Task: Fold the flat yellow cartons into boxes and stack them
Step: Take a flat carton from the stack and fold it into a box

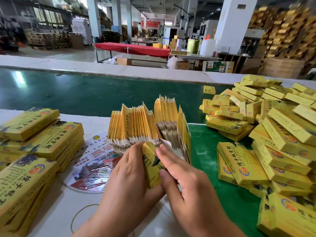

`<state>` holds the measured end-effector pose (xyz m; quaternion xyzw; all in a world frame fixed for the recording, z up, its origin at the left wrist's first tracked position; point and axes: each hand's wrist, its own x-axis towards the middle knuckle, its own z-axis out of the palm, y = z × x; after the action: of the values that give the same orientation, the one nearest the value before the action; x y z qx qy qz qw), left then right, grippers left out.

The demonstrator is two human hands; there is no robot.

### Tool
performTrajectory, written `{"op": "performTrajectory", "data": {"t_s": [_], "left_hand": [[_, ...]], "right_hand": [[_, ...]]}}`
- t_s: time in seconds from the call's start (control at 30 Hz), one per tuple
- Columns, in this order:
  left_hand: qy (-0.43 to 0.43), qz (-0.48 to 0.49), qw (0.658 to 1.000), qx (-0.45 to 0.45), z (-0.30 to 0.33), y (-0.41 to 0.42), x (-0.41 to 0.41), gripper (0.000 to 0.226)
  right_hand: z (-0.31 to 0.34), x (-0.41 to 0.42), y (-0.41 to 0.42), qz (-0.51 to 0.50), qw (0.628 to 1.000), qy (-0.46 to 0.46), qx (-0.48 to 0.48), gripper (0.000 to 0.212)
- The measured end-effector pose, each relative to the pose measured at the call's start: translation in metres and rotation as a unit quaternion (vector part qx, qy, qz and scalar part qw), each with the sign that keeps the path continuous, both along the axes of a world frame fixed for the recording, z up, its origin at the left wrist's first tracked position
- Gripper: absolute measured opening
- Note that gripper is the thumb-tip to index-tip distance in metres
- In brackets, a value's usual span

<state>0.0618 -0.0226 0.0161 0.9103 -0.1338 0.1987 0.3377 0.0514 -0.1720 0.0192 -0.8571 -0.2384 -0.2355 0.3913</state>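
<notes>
Carton [151, 165], partly opened, sits just in front of the upright bundle of flat cartons [147, 124], pinched between the left hand [130, 170] and the right hand [184, 177], the fingers of both curled round it. Squaring it cleanly likely calls for pressing opposite edges evenly, then tucking the end flap before it joins the folded boxes [266, 134] right of the bundle.

A large factory hall is seen, lit by daylight from windows [49, 15] at the far left. White pillars [234, 23] are set across a pale glossy floor [56, 53]. A red-covered table [135, 48] is placed mid-hall, and a green conveyor belt [85, 93] is laid across the foreground.
</notes>
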Motion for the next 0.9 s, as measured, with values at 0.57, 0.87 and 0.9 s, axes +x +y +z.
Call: {"op": "performTrajectory", "data": {"t_s": [0.57, 0.87, 0.9], "left_hand": [[-0.032, -0.322, 0.944, -0.069, 0.039, 0.026, -0.001, 0.060], [0.005, -0.139, 0.972, -0.191, 0.023, 0.031, 0.009, 0.025], [0.026, -0.135, 0.971, -0.196, 0.021, 0.031, 0.010, 0.026]], "right_hand": [[0.013, 0.023, -0.042, -0.004, 0.791, 0.350, 0.502, 0.021], [0.008, 0.013, -0.038, -0.039, 0.956, 0.196, 0.215, 0.034], [0.010, 0.011, -0.038, -0.010, 0.956, 0.171, 0.239, 0.028]]}}
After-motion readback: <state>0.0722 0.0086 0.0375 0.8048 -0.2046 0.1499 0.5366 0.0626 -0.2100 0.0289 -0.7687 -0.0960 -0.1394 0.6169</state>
